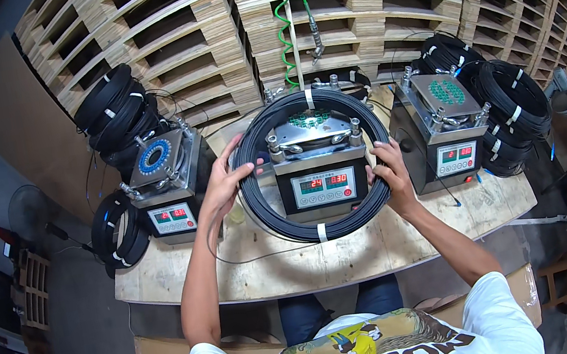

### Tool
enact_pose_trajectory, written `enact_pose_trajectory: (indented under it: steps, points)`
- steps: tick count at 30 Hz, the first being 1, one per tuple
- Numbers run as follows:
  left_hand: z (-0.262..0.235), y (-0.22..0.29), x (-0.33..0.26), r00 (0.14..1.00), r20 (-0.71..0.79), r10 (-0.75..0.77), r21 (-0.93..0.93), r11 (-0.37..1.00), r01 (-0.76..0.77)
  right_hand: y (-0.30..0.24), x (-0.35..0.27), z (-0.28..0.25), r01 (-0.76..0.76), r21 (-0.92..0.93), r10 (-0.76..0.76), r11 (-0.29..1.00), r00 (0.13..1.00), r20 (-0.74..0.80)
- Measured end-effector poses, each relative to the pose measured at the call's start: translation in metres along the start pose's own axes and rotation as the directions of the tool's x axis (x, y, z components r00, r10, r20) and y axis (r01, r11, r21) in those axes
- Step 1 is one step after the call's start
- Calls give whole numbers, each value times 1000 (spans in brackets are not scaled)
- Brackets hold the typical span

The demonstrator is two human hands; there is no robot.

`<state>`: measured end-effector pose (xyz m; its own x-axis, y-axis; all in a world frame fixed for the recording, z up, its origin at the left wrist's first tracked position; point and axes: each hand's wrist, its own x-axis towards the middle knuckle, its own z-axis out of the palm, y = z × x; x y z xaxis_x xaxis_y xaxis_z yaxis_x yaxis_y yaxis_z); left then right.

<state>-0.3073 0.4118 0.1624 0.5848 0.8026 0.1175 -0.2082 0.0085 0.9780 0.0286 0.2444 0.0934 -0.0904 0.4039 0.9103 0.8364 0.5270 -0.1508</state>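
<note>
Between both hands I hold up a large coil of black cable point(285, 231), bound with white ties at its top and bottom. My left hand point(225, 179) is closed round the coil's left side, thumb on the front. On the opposite side, my right hand point(391, 168) grips the coil with its fingers bent over it. A loose cable end hangs in an arc below my left hand. Through the ring shows the middle machine point(319, 163), a metal box with a lit red display and a top plate carrying green parts.
Similar machines stand at left point(169, 185) and right point(440, 124) on the wooden table point(270, 273). More black coils point(108, 105) are piled beside them. Behind rise stacked wooden pallets point(162, 32). A green spiral air hose point(283, 19) with a metal nozzle point(316, 42) hangs above the middle.
</note>
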Motion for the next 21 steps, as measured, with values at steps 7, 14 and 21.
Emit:
enact_pose_trajectory:
  steps: [7,14,21]
  points:
    - [-3,-48,0,970,-43,239,43,971,-237,17,-14,-11,111,-158,-72,981,969,236]
    - [-5,-55,5,967,-45,252,20,968,-252,36,-5,-19,347,-316,-193,883,882,429]
    - [6,-42,3,965,-30,262,34,965,-261,42,-4,-19,273,-364,-129,891,919,373]
